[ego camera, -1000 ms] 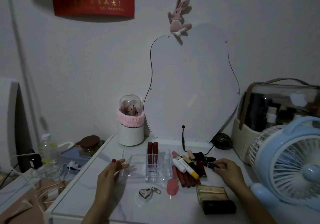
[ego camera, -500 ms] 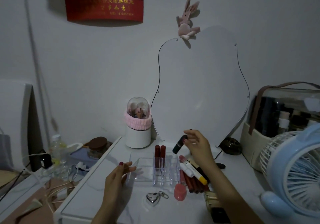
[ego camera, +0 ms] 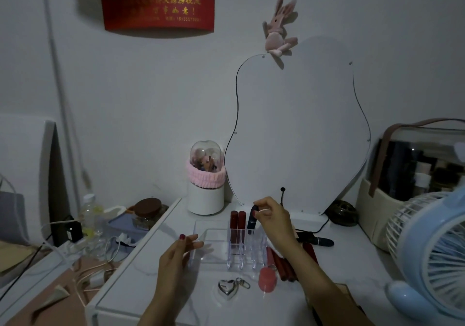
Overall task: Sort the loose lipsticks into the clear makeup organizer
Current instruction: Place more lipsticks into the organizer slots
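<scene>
The clear makeup organizer (ego camera: 216,244) stands mid-table, with two dark red lipsticks (ego camera: 237,226) upright in its back-left slots. My right hand (ego camera: 273,218) pinches a dark lipstick (ego camera: 252,220) by its top, upright, its lower end in a back slot beside the red pair. My left hand (ego camera: 180,257) rests against the organizer's left front edge, fingers spread on the rim. Loose lipsticks lie right of the organizer: several dark red tubes (ego camera: 284,266) partly under my forearm and a black one (ego camera: 318,240) farther back.
A pink round pot (ego camera: 267,279) and a silver heart keyring (ego camera: 227,288) lie in front of the organizer. A white domed jar (ego camera: 205,189) and a curvy mirror (ego camera: 297,129) stand behind. A blue fan (ego camera: 432,255) and a storage case (ego camera: 415,174) crowd the right side.
My right hand took a dark lipstick from the pile, carried it left and lowered it upright into a back slot. My left hand stayed on the organizer. The camera tilted up.
</scene>
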